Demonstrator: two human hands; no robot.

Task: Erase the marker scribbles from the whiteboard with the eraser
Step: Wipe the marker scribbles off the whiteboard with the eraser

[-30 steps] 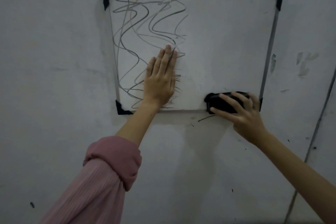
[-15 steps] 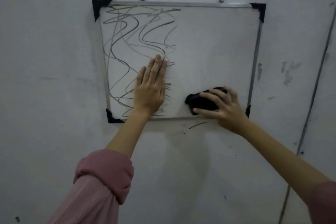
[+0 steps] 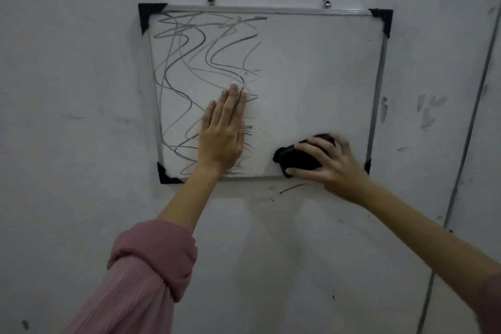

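Grey wall (image 3: 81, 89) bearing a metal-framed whiteboard (image 3: 311, 76) with black corner caps, hung from two screws. Marker scribbles (image 3: 195, 62) fill the whiteboard's left half; its right half is wiped. Left hand (image 3: 223, 130), pink sleeve (image 3: 146, 274) pushed back, lies flat on the whiteboard's lower-left area, fingers straight. Right hand (image 3: 333, 163) grips the black eraser (image 3: 295, 158) against the whiteboard's lower-right area, just above its bottom edge.

One head-worn camera faces the wall (image 3: 81, 116) squarely, close, looking slightly up at the whiteboard (image 3: 311, 76).
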